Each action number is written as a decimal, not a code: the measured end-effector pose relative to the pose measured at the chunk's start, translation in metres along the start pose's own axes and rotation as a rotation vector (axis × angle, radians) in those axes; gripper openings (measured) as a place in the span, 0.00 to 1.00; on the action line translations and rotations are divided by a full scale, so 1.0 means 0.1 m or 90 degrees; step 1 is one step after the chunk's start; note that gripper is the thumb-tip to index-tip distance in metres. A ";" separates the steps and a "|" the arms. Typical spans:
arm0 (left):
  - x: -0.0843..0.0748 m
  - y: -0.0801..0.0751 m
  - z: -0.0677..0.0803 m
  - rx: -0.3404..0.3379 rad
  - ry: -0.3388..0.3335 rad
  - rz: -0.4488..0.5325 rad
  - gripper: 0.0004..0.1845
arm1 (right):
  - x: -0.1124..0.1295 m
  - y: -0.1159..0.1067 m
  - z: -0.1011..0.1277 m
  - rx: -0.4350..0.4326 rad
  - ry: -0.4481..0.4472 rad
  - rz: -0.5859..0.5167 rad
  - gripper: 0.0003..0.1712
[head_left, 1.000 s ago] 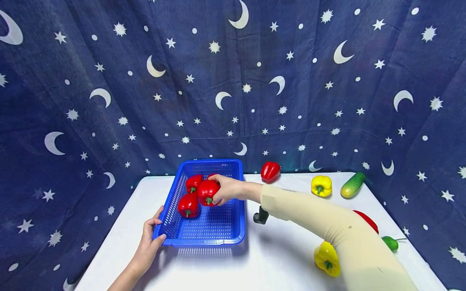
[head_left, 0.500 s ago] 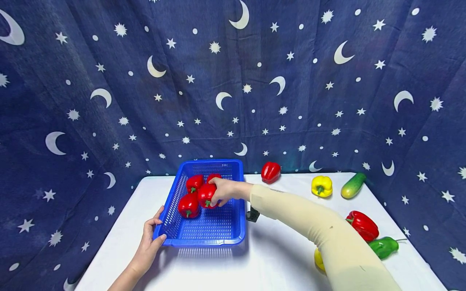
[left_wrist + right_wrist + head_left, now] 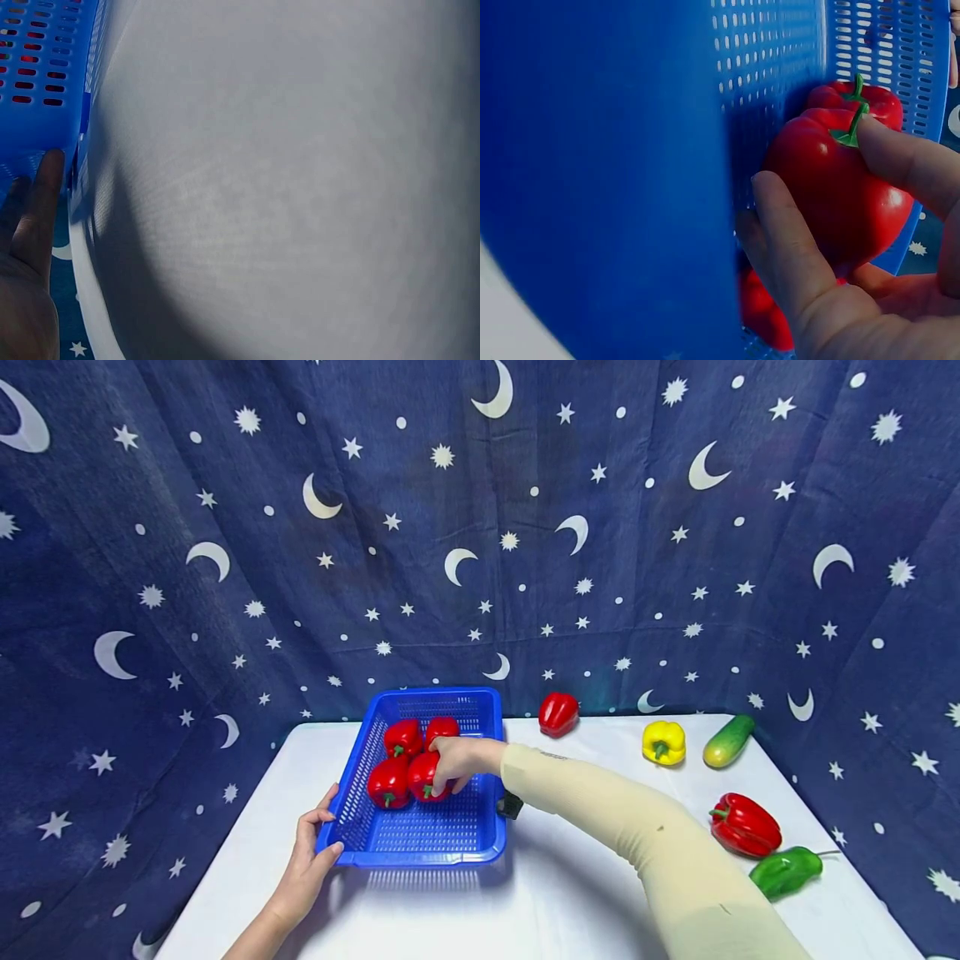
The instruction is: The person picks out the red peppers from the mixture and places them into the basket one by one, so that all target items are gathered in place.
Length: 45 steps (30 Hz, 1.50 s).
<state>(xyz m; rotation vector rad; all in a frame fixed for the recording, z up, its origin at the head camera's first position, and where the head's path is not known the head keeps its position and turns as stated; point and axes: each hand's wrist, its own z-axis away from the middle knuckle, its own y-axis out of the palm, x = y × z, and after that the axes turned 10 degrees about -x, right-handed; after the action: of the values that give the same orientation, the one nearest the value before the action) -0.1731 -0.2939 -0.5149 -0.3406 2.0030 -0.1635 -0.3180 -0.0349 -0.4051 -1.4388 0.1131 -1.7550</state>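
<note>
A blue plastic basket [image 3: 420, 861] with perforated walls stands on the white table. My left hand [image 3: 306, 853] grips its near left corner, thumb on the front rim; the left wrist view shows fingers [image 3: 37, 210] against the basket wall. Inside the basket, my right hand [image 3: 459, 757] holds a red bell pepper [image 3: 422, 773], stem pointing toward me. In the right wrist view the thumb lies beside the green stem of this bell pepper [image 3: 832, 187], with the fingers along its other side. Three more red bell peppers, at back left [image 3: 402, 737], front left [image 3: 387, 782] and back right [image 3: 442, 727], sit close around it.
Right of the basket lie a red bell pepper [image 3: 558, 714], a yellow bell pepper [image 3: 663, 743] and a cucumber [image 3: 727, 742]. Farther right are another red bell pepper [image 3: 746, 825] and a green pepper [image 3: 786, 872]. A star-patterned curtain [image 3: 525, 568] hangs behind the table.
My right hand has lowered the red bell pepper slightly, nearer the basket floor beside the others. The right forearm has shifted left, uncovering the peppers at right and hiding the near yellow one. Left hand unchanged.
</note>
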 end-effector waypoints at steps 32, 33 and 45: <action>0.02 0.01 0.00 -0.003 -0.004 0.000 0.20 | 0.10 0.05 -0.03 -0.032 0.030 0.088 0.44; 0.01 0.01 0.00 -0.004 -0.004 -0.001 0.20 | 0.10 0.05 -0.03 -0.035 0.023 0.092 0.44; 0.01 0.01 0.01 -0.004 0.003 -0.010 0.20 | 0.13 -0.05 0.00 -0.042 0.003 0.137 0.40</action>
<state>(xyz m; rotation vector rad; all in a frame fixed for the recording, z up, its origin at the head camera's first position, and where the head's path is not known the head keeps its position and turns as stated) -0.1731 -0.2930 -0.5164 -0.3603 2.0059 -0.1683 -0.3202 -0.0401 -0.3922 -1.4141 0.3182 -1.5914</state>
